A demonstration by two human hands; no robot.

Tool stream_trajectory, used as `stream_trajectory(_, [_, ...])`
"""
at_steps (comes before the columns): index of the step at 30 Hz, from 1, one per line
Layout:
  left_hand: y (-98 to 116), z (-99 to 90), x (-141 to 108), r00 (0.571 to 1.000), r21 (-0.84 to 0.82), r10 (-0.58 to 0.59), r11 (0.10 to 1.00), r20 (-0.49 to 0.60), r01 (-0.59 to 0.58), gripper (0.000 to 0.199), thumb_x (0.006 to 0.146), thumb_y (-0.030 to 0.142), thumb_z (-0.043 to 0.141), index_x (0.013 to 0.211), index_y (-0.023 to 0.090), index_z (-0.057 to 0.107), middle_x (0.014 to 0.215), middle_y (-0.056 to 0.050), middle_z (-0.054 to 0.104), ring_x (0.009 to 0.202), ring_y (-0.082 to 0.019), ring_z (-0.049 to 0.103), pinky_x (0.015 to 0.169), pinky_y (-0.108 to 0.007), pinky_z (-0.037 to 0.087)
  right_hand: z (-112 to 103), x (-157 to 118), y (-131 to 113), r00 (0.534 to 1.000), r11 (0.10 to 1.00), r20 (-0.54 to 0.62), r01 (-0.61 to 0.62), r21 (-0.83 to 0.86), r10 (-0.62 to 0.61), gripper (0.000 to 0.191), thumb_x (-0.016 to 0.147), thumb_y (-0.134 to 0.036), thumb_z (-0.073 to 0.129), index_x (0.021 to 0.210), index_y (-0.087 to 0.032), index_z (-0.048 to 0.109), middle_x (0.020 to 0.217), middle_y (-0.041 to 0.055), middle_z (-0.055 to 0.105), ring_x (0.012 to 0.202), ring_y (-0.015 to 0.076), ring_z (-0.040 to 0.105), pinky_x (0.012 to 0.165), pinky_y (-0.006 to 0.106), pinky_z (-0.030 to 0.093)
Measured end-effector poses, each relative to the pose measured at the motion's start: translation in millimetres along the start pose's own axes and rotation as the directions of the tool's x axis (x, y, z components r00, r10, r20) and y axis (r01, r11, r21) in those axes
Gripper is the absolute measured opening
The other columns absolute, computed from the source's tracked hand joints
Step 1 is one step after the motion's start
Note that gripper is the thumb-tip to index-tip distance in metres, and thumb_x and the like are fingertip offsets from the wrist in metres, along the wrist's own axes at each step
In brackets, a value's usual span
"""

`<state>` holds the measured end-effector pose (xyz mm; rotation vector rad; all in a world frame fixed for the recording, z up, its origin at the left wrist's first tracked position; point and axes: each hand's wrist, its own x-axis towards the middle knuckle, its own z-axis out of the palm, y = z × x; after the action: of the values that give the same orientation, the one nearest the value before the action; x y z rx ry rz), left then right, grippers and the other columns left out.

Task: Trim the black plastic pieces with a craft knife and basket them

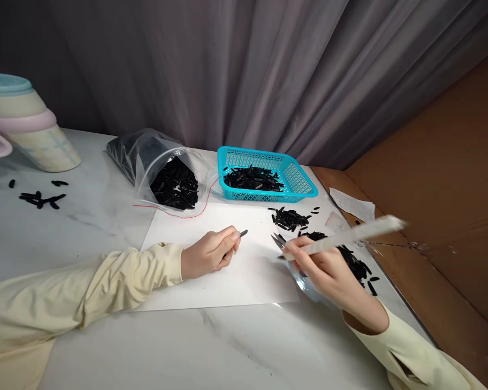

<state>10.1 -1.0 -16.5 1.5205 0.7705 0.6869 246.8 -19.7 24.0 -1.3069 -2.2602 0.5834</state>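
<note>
My left hand (211,249) is closed above the white paper (179,292), pinching a small black strip (244,233) that sticks out past the fingertips. On the right, my right hand (321,265) is closed around a white pen-like tool (353,233), slightly blurred, its dark tip angled down to the left. Pointed metal tips (277,241), of tweezers or small scissors, also stick out from the fingers of that hand. Beyond it lies a heap of black strips (290,218), with more strips (352,262) beside and behind the wrist.
A clear zip bag (136,162) lies open with black strips in it. Behind the paper stands a blue plastic basket (296,195) with more strips. At left are a tumbler (44,143) and several loose strips (43,199). Cardboard (443,189) rises at right.
</note>
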Motion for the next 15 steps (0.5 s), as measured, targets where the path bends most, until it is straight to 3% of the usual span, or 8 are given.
stream_trajectory(3, [0.1,-0.3,-1.0,1.000,0.031,0.013,0.999,0.001,-0.013,0.029,0.093,0.037,0.024,0.073,0.020,0.035,0.039,0.011,0.030,0.036,-0.006,0.026,0.041,-0.020,0.025,3.7,3.7,-3.8,0.984,0.988,0.178,-0.053,0.144,0.027,0.047,0.094,-0.034,0.034,0.054,-0.017,0.052,0.078,0.0053,0.061,0.056,0.0105,0.054,0.054,0.024,0.042])
stream_trajectory(6, [1.6,-0.6,-3.0,0.999,0.091,0.030,0.995,0.016,-0.031,0.030,0.094,0.037,0.023,0.072,0.020,0.035,0.042,0.010,0.031,0.039,-0.007,0.028,0.045,-0.022,0.027,6.9,4.9,-1.1,0.954,0.974,0.297,-0.104,0.202,0.040,0.037,0.091,-0.035,0.041,0.066,-0.016,0.060,0.072,0.0035,0.061,0.049,0.0093,0.052,0.048,0.022,0.042])
stream_trajectory(10, [2.8,0.1,-5.3,0.998,0.195,0.048,0.979,0.033,-0.053,0.029,0.094,0.036,0.021,0.072,0.021,0.034,0.045,0.009,0.030,0.042,-0.009,0.028,0.049,-0.024,0.029,5.2,5.5,1.5,0.944,0.986,0.327,-0.093,0.135,0.045,0.024,0.086,-0.031,0.051,0.078,-0.017,0.068,0.065,0.0028,0.065,0.051,0.0110,0.054,0.048,0.022,0.042])
stream_trajectory(15, [1.0,0.4,-5.8,0.997,0.332,0.052,0.941,0.050,-0.065,0.024,0.094,0.031,0.021,0.076,0.022,0.034,0.050,0.009,0.028,0.044,-0.010,0.029,0.052,-0.025,0.028,-8.3,9.1,-14.1,0.959,0.992,0.279,-0.087,0.093,0.058,0.018,0.083,-0.027,0.056,0.072,-0.018,0.067,0.057,0.0003,0.066,0.040,0.0090,0.051,0.039,0.020,0.036])
